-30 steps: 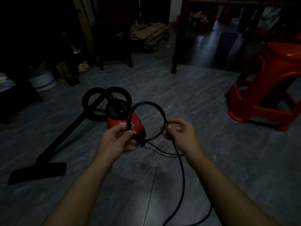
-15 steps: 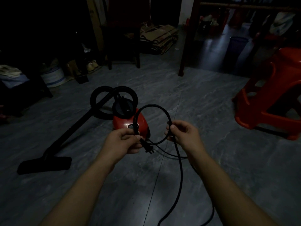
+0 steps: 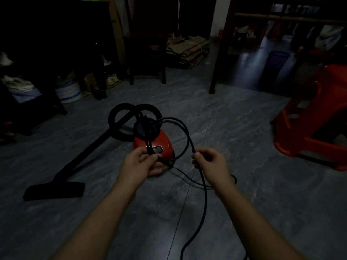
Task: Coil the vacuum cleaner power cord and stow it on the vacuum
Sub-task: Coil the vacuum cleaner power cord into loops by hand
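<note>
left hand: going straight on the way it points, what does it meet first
Probably the red vacuum cleaner, just beyond the left hand gripping the power cord; depth is unclear, it may pass above.

Cord (image 3: 206, 196) leaves bottom edge; stool (image 3: 293, 147) cropped right.

You have no legible text to read here; the small plate (image 3: 158, 149) on the red vacuum (image 3: 166, 140) is too dark.
</note>
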Motion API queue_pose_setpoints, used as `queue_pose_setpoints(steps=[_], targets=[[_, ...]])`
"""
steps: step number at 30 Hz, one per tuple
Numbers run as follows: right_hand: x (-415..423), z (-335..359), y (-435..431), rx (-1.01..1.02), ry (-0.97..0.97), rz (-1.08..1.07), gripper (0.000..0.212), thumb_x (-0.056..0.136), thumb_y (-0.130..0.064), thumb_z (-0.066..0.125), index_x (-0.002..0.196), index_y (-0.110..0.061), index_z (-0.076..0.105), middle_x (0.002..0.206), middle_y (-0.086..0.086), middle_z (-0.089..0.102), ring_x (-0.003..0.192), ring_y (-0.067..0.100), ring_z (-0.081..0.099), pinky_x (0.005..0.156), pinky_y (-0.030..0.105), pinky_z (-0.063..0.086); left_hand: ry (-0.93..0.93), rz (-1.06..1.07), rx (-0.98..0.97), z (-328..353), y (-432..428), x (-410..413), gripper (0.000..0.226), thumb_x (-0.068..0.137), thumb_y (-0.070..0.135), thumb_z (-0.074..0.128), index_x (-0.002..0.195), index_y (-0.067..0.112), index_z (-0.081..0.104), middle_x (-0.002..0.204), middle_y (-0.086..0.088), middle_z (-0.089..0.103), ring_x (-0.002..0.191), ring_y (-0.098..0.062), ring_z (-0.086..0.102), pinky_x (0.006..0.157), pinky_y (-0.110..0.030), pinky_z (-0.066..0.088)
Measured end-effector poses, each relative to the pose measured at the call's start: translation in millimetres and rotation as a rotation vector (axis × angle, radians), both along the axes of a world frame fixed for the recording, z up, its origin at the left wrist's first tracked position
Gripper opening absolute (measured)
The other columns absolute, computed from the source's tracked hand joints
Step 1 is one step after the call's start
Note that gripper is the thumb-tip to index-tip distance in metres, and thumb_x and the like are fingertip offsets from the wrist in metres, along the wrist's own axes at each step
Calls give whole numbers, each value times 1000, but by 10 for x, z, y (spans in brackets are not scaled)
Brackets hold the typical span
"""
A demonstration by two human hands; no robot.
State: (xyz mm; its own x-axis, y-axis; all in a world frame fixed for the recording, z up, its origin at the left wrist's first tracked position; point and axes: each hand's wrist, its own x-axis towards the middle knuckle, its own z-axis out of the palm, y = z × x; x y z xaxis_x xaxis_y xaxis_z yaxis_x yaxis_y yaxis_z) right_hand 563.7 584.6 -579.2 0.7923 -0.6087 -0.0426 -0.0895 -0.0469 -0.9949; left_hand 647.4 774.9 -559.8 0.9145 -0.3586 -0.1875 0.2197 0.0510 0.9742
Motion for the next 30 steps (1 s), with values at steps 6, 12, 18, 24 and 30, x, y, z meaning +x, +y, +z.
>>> queue_pose_setpoints(steps=[6, 12, 18, 24, 30], targets=[[-3, -32, -2, -97, 42, 21, 10, 93, -9, 61, 96, -9, 71, 88, 7, 73, 77, 14, 67, 71, 24, 56, -2, 58, -77, 44, -3, -2, 9, 96, 0, 55, 99, 3, 63, 85, -8, 75, 68, -14, 75, 57, -22, 59], [-5, -111, -37, -189, 142, 83, 9, 91, -11, 65, 93, -13, 73, 88, 0, 72, 81, 9, 67, 73, 24, 57, 38, 200, -99, -4, 38, 130, 7, 97, 3, 57, 98, 5, 63, 92, -11, 72, 80, -20, 75, 67, -27, 63], [31, -84, 39, -119, 204, 174, 13, 89, -9, 68, 81, -18, 66, 78, 3, 65, 69, 14, 62, 60, 26, 56, 93, 202, -126, -40, -25, 128, 12, 98, 5, 55, 105, 1, 63, 100, -15, 74, 92, -24, 75, 72, -28, 62], [25, 51, 61, 79, 124, 113, 12, 92, -6, 64, 99, 3, 66, 85, 12, 65, 71, 15, 64, 56, 20, 56, 178, 150, -204, -48, -151, -4, 12, 98, 2, 53, 106, 1, 62, 95, -14, 75, 83, -19, 76, 64, -23, 60], [26, 127, 177, 336, 63, 94, 13, 94, -8, 62, 107, -8, 64, 86, 3, 71, 73, 10, 69, 61, 21, 58, 268, 106, -284, -110, -290, -105, 18, 98, 2, 53, 113, -5, 59, 106, -20, 74, 95, -25, 75, 74, -29, 62]])
